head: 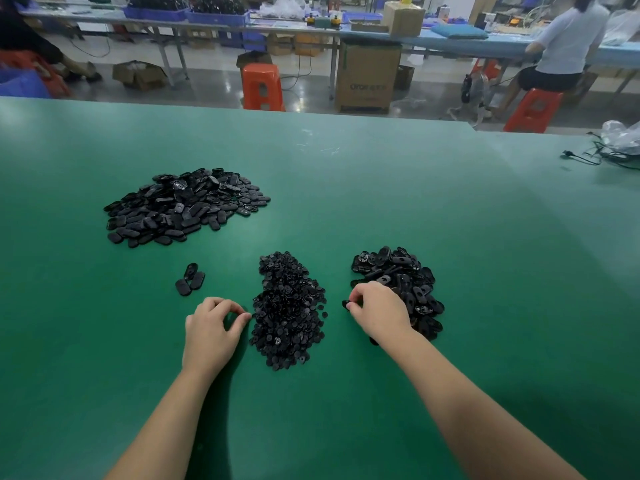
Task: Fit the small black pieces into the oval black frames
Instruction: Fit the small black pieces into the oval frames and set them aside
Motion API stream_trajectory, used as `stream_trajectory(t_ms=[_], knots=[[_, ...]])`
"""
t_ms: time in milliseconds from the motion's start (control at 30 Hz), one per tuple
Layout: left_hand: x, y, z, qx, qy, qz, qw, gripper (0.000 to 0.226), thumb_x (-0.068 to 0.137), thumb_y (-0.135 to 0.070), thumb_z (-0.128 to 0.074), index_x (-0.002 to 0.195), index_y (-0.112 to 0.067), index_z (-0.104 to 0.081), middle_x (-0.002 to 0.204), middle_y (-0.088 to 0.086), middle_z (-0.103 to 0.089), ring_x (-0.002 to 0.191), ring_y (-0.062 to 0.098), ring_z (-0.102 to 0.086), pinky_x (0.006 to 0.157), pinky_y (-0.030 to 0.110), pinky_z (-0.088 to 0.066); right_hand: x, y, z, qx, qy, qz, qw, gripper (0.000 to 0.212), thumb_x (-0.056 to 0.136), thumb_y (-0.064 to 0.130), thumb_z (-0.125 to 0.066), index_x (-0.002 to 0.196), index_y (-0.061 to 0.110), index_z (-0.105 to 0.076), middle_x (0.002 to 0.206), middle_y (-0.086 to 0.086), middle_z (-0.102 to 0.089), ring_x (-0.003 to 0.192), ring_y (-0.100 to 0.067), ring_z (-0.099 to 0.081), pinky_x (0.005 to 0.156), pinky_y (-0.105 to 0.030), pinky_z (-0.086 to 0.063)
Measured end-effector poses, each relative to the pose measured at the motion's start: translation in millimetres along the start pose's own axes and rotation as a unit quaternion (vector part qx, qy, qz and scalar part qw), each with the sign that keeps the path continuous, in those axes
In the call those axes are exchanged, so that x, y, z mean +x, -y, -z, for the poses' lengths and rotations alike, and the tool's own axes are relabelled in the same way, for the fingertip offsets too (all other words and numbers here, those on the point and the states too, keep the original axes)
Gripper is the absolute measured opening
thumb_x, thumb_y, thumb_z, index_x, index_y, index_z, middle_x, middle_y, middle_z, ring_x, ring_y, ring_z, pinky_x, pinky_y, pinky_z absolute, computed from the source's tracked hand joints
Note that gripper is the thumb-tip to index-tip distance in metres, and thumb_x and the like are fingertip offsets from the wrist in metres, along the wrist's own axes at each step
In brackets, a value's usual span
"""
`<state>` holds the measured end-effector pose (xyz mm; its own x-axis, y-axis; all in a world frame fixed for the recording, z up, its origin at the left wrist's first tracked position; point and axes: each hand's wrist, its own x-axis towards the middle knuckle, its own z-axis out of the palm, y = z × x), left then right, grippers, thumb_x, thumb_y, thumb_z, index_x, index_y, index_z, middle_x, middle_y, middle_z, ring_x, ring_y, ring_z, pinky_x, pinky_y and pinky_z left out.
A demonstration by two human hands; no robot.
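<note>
black oval frame (346, 304) in right hand (375, 311); left hand (213, 327) beside small pieces (289, 311)

Factory assembly floor: long worktables (311, 29), parts bins (218, 16), cartons (367, 77).

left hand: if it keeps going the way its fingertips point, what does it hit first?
Probably the pile of small black pieces: the left hand points right at its near edge, almost touching, though the gap is hard to judge.

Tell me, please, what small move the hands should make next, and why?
Probably the left hand should pinch one small piece from the middle pile. Its curled fingertips look empty at that pile's edge, while the right hand already pinches an oval frame beside the frame pile.
</note>
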<state>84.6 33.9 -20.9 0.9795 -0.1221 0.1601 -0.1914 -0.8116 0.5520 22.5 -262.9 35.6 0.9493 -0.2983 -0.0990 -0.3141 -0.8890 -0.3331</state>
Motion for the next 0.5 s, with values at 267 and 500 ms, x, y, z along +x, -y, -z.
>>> stream_trajectory(t_ms=[267, 500], knots=[[0, 2, -1, 0.000, -0.001, -0.004, 1.000, 0.012, 0.090, -0.038, -0.073, 0.083, -0.035, -0.063, 0.098, -0.010, -0.054, 0.097, 0.011, -0.048, 0.091, 0.038, -0.032, 0, -4, 7, 0.016, -0.028, -0.014, 0.999, 0.014, 0.098, 0.033, -0.063, 0.097, 0.026, -0.075, 0.104, 0.005, -0.060, 0.085, -0.018, -0.066, 0.073, -0.033, -0.056], [0, 2, -1, -0.006, -0.003, -0.007, 1.000, 0.012, 0.089, -0.037, -0.074, 0.083, -0.036, -0.063, 0.097, -0.010, -0.055, 0.096, 0.012, -0.050, 0.091, 0.038, -0.033, 4, -12, 18, 0.118, -0.021, -0.061, 0.991, 0.008, 0.092, 0.029, -0.065, 0.088, 0.026, -0.072, 0.089, 0.007, -0.069, 0.073, -0.013, -0.062, 0.068, -0.029, -0.053]])
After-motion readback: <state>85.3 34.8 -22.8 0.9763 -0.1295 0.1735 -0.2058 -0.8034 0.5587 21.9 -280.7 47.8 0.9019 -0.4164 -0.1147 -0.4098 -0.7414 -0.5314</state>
